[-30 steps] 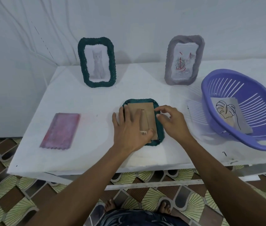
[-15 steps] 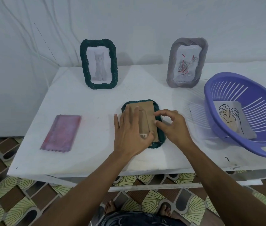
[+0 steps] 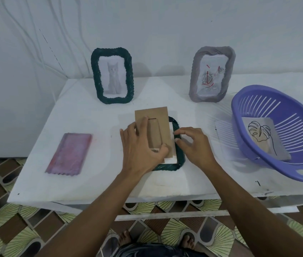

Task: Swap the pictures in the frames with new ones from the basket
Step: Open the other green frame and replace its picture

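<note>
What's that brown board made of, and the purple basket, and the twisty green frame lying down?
The brown board looks like cardboard or thin fibreboard: matte, flat, with a cut-out stand flap. The purple basket is likely plastic: smooth, shiny, moulded slots. The green frame has a twisted, rope-like rim, perhaps woven cord or moulded resin; unclear which.

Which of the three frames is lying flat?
The green frame in front, face down; the cat frame and the grey frame stand upright behind it.
</note>
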